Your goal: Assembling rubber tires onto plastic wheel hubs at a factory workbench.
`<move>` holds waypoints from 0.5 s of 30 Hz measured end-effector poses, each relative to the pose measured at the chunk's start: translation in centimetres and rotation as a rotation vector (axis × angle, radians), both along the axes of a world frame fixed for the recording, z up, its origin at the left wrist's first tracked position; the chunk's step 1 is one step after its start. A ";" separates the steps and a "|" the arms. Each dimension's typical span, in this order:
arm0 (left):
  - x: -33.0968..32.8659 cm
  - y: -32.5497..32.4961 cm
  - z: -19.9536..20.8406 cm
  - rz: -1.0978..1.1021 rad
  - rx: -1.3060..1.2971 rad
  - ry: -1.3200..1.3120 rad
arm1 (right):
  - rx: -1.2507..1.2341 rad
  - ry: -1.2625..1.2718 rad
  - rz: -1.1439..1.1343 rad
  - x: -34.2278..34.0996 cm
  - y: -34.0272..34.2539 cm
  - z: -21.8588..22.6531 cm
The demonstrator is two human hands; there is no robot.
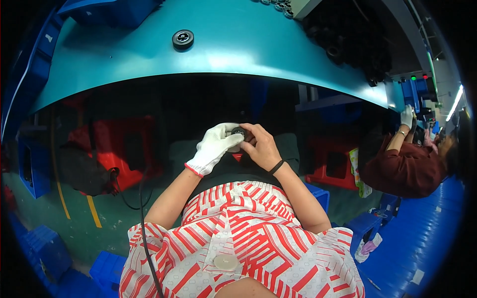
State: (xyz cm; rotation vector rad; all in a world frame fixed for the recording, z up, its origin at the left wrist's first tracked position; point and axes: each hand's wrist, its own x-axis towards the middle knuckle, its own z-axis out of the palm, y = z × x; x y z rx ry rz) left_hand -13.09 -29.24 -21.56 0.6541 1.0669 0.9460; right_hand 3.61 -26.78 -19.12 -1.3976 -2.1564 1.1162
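Observation:
My left hand [216,144], in a white knit glove with a red cuff, and my bare right hand [262,146], with a dark band at the wrist, meet in front of my lap. Between their fingertips is a small black wheel [239,131], partly covered by the glove and fingers. Both hands are closed on it, below the near edge of the teal table [149,54]. A similar black wheel [183,39] with a silvery hub lies alone on the tabletop, beyond my hands and to the left.
Black rings [348,44] are heaped at the table's right, and small metallic parts [282,6] lie at the far edge. A blue bin [112,12] stands far left. Red stools [130,144] flank me. To the right, a co-worker in a dark red top [405,171] works at the table.

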 end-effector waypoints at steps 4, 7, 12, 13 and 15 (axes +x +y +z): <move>-0.4 0.2 0.3 0.022 -0.052 0.075 | -0.002 -0.018 0.052 -0.4 0.9 -0.3; -0.6 0.3 0.2 0.057 -0.075 0.073 | 0.034 0.008 0.075 -0.6 1.6 -0.9; -0.5 1.2 -0.2 0.067 -0.065 0.179 | 0.007 -0.025 0.094 -0.9 2.6 -1.6; -0.2 1.4 -0.3 0.061 -0.076 0.183 | 0.019 -0.032 0.096 -0.9 2.8 -1.7; 0.5 1.9 -0.7 0.156 -0.052 0.270 | -0.010 -0.090 0.092 -0.5 3.4 -2.9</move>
